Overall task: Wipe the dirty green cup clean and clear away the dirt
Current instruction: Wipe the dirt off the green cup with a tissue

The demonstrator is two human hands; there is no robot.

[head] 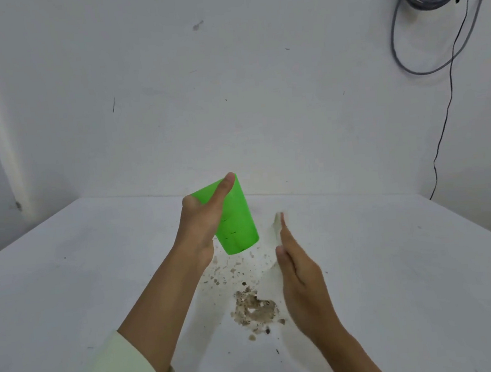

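Gripping the green cup [235, 216] around its side, the left hand [202, 220] holds it tilted in the air, clear of the table [395, 261], thumb stretched toward the wider end. Dark specks mark the cup's wall. Just right of the cup, the right hand [301, 279] is flat, fingers straight, pressing a white tissue [276, 234] against its palm side; the tissue looks blurred. Below and between the hands, a heap of brown dirt [256, 310] lies on the table, with smaller crumbs scattered toward the cup.
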